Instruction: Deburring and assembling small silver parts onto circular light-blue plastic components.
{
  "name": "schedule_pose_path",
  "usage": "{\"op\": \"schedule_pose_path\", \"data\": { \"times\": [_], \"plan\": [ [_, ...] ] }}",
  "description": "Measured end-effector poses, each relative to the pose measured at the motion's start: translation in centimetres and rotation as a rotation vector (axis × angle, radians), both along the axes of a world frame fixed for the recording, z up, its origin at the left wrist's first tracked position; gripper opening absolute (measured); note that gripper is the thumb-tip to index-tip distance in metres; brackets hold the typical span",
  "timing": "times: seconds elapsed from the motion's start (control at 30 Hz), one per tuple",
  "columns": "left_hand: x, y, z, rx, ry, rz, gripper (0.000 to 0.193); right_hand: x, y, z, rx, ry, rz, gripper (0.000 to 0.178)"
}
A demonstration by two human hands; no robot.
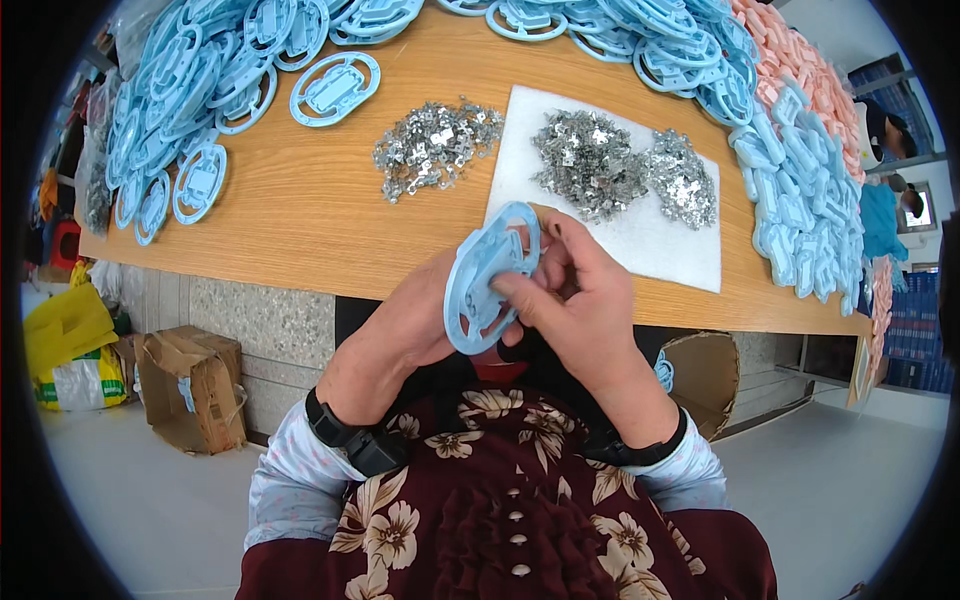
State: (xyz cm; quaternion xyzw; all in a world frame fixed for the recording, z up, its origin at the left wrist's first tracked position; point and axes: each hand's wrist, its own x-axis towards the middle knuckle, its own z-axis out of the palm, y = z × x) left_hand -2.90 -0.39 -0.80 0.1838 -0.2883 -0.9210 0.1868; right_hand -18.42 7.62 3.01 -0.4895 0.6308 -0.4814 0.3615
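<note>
In front of my chest, just off the table's near edge, I hold a light-blue oval plastic part (478, 285) tilted on its side. It has a raised middle and openings at both ends. My left hand (425, 305) is closed on it from behind and below, its fingers mostly hidden by the part. My right hand (590, 300) is closed at the other side, thumb pressed on the raised middle and index finger bent near the upper rim. Whether a small metal piece sits under that thumb, I cannot make out.
Small metal clips (435, 148) lie heaped on the wooden table (300, 205). Two more clip piles (590, 165) rest on a white foam sheet (645, 258). Blue oval parts (190, 90) crowd the far edge; blue (800, 200) and pink pieces (790, 60) are piled right. Cardboard boxes (200, 385) stand below.
</note>
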Motion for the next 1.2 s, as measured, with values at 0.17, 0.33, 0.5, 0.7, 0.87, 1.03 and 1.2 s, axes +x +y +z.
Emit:
{"op": "schedule_pose_path", "data": {
  "times": [0.17,0.33,0.5,0.7,0.87,1.03,1.2],
  "plan": [
    [-0.5,0.2,0.9,0.090,0.028,0.051,0.045,-0.1,0.0,-0.5,-0.208,0.113,-0.003,0.051],
    [-0.9,-0.2,-0.4,0.255,0.277,-0.027,0.047,-1.9,0.3,-0.9,-0.135,0.002,-0.112,0.041],
    [-1.8,0.1,-0.6,0.278,0.285,-0.079,0.049,-1.6,0.2,0.2,-0.164,0.156,-0.061,0.035],
    [-2.7,0.9,0.5,-0.047,0.149,-0.282,0.058,-3.9,2.5,1.3,0.101,-0.427,0.018,0.027],
    [-3.8,1.1,4.8,-0.446,-0.226,-0.424,0.053,-10.5,9.8,0.0,0.040,-0.450,-0.206,0.016],
    [0.4,-2.0,4.4,-0.983,-0.494,-0.011,0.037,-21.2,22.1,-1.9,0.253,-0.277,-0.381,0.013],
    [5.0,-8.4,4.0,-1.481,-0.973,0.520,0.028,-32.3,39.1,-13.6,0.533,0.167,-0.636,0.018]
  ]
}}
